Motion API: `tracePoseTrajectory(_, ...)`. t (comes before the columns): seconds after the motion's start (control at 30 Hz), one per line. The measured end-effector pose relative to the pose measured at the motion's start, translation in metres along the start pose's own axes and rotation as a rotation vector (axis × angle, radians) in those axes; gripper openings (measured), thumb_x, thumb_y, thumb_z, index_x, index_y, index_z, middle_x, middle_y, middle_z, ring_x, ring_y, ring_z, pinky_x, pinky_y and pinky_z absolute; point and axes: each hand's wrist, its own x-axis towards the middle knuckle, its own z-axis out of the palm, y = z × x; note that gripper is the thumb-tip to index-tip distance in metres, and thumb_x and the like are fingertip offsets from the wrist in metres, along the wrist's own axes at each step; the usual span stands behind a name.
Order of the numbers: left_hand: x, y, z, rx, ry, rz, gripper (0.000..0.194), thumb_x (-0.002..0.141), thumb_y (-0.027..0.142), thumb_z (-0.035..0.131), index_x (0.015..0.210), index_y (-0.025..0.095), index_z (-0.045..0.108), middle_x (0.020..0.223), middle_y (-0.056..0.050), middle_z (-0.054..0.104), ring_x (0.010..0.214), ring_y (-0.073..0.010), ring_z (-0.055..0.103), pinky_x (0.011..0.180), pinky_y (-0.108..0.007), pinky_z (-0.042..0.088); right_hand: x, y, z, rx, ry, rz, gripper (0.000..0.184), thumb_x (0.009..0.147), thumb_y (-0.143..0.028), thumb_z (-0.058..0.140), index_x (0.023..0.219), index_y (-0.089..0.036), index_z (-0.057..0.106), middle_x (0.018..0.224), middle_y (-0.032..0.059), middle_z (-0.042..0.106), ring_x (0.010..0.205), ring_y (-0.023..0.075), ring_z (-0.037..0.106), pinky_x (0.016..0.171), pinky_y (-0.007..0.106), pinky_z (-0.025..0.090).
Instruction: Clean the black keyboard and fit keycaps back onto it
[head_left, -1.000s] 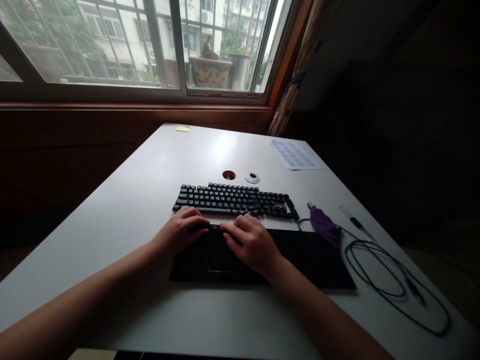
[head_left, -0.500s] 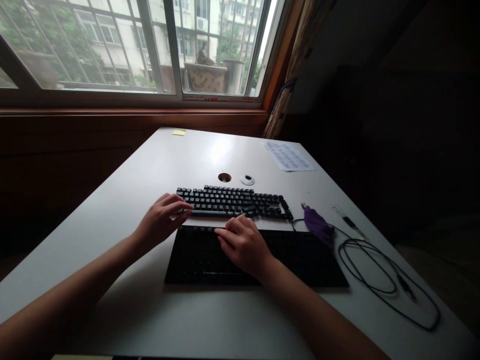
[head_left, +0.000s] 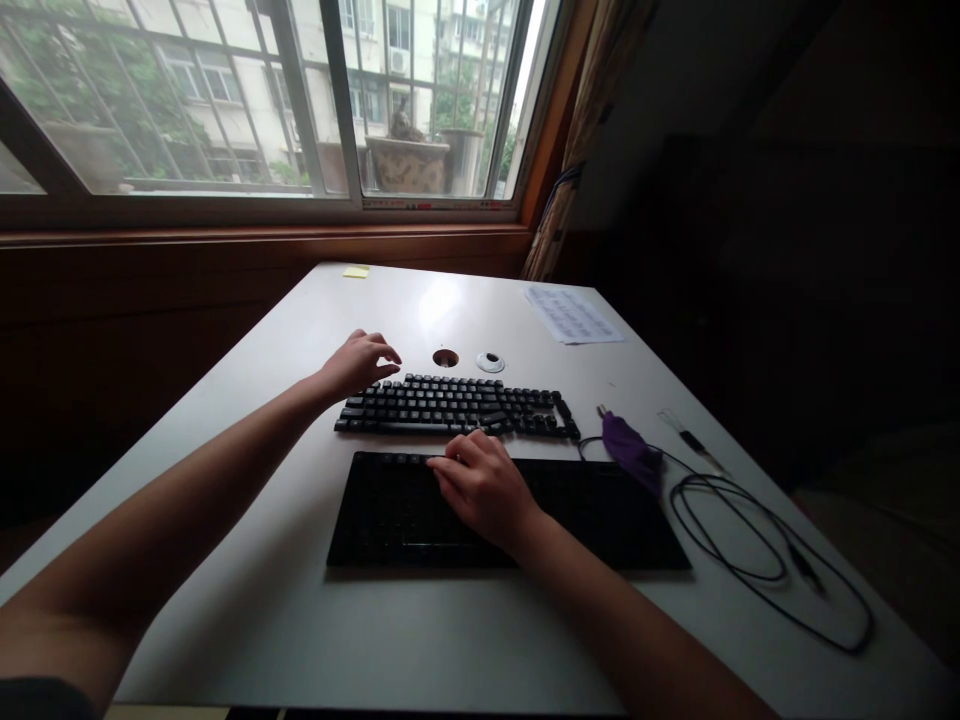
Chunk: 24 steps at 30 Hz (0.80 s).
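Note:
Loose black keycaps lie grouped in keyboard order on the white table. Just in front of them rests a black keyboard, with a few keycaps visible along its upper left edge. Over the far left corner of the keycap group hovers my left hand, its thumb and forefinger bent and apart, nothing visible between them. My right hand is on the keyboard's upper row, fingers curled and pressed together. Whatever those fingertips may hold is hidden.
Right of the keyboard are a purple cloth, a coiled black cable and a small wire-ended tool. Farther back are a round hole, its white cover, printed paper and a yellow sticky note.
My left hand has moved away from the lower left keycaps, forward to the far left corner of the group. My right hand stays nearly in place on the keyboard.

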Motion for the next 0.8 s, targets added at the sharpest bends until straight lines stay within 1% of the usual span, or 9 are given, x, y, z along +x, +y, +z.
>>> tracePoseTrajectory(0.07,0.008,-0.003,0.01,-0.005,-0.019,0.003,0.023,0.09,0.041,0.069,0.098,0.023,0.082,0.101,-0.009,0.073,0.09,-0.0231,0.057,0.092,-0.039,0.042,0.0,0.001,0.0,0.015,0.025,0.0,0.021,0.1,-0.025,0.056,0.106,-0.023,0.076,0.095,0.007,0.066,0.091,0.0219,0.054,0.084,0.039,0.046)
tracePoseTrajectory(0.17,0.013,-0.005,0.019,-0.008,-0.054,0.005,0.022,0.087,0.042,0.072,0.097,0.024,0.082,0.101,-0.009,0.073,0.092,-0.0248,0.057,0.091,-0.039,0.042,0.0,0.005,0.0,0.061,0.117,0.011,0.02,0.099,-0.023,0.058,0.105,-0.021,0.076,0.09,0.0067,0.065,0.088,0.0211,0.055,0.081,0.037,0.048)
tracePoseTrajectory(0.27,0.016,-0.007,0.024,-0.005,-0.081,0.002,0.024,0.086,0.045,0.072,0.096,0.026,0.083,0.102,-0.01,0.073,0.096,-0.0272,0.057,0.089,-0.039,0.043,0.001,0.01,-0.003,0.099,0.213,0.05,0.019,0.098,-0.021,0.058,0.105,-0.021,0.076,0.084,0.0055,0.065,0.083,0.0205,0.056,0.078,0.037,0.049)
tracePoseTrajectory(0.37,0.019,-0.01,0.027,-0.002,-0.095,0.0,0.027,0.087,0.047,0.071,0.096,0.025,0.083,0.104,-0.01,0.073,0.098,-0.0279,0.057,0.091,-0.04,0.042,0.001,0.015,-0.007,0.116,0.273,0.09,0.019,0.097,-0.019,0.058,0.103,-0.021,0.076,0.08,0.0046,0.064,0.081,0.0202,0.056,0.076,0.036,0.05)
tracePoseTrajectory(0.6,0.026,-0.016,0.032,-0.019,-0.134,0.023,0.028,0.086,0.051,0.071,0.095,0.027,0.083,0.105,-0.01,0.072,0.1,-0.0279,0.056,0.094,-0.041,0.041,0.002,0.018,-0.013,0.136,0.317,0.104,0.019,0.097,-0.018,0.057,0.1,-0.02,0.076,0.077,0.0043,0.063,0.08,0.0201,0.059,0.075,0.036,0.051)
tracePoseTrajectory(0.8,0.028,-0.017,0.032,-0.028,-0.137,0.045,0.029,0.088,0.05,0.069,0.096,0.026,0.082,0.105,-0.009,0.071,0.1,-0.0262,0.057,0.097,-0.041,0.039,0.001,0.02,-0.012,0.146,0.312,0.098,0.019,0.097,-0.018,0.057,0.1,-0.019,0.075,0.079,0.0045,0.064,0.081,0.0195,0.059,0.076,0.035,0.051)
